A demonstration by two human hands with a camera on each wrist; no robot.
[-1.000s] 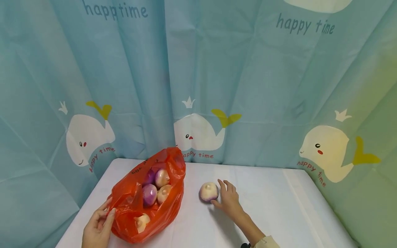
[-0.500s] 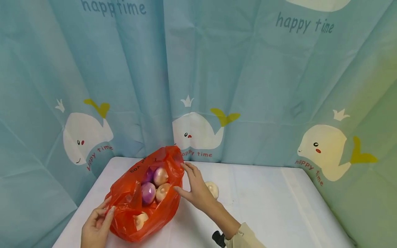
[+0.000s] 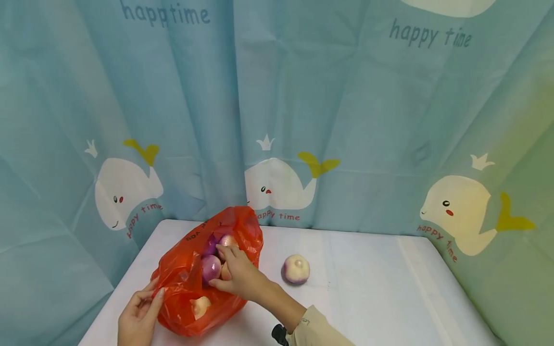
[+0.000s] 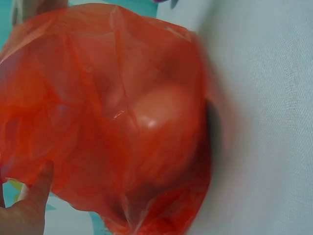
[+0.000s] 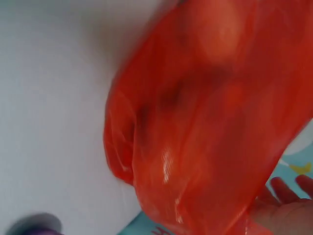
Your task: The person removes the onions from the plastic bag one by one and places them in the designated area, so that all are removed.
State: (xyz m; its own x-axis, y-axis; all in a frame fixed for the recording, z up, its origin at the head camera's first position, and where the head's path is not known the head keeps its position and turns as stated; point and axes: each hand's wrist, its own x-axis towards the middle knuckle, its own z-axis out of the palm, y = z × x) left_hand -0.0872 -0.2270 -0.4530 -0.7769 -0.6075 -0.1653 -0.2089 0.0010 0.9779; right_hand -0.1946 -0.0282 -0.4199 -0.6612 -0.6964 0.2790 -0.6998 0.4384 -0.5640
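Observation:
A red plastic bag [image 3: 177,257] lies with its mouth open on the left of the table. My left hand [image 3: 140,312] pinches its near-left rim between thumb and fingers. Inside show several onions, among them a glossy purple onion [image 3: 211,268] and a pale onion [image 3: 200,306] near the front. My right hand [image 3: 244,278] reaches in over the right rim, fingers and thumb spread above the onions and partly covering them. Outside the bag, to its right, sits a white and purple onion [image 3: 296,269]. In the left wrist view the bag wall [image 4: 146,117] hides most of the contents.
The white table [image 3: 372,283] extends to the right of the bag. Behind it hangs a blue curtain [image 3: 346,120] printed with whales. A black device is strapped at my right sleeve [image 3: 318,329].
My right hand has moved left from beside the loose onion, across the bag's right rim and into its mouth. The left hand keeps its hold on the rim.

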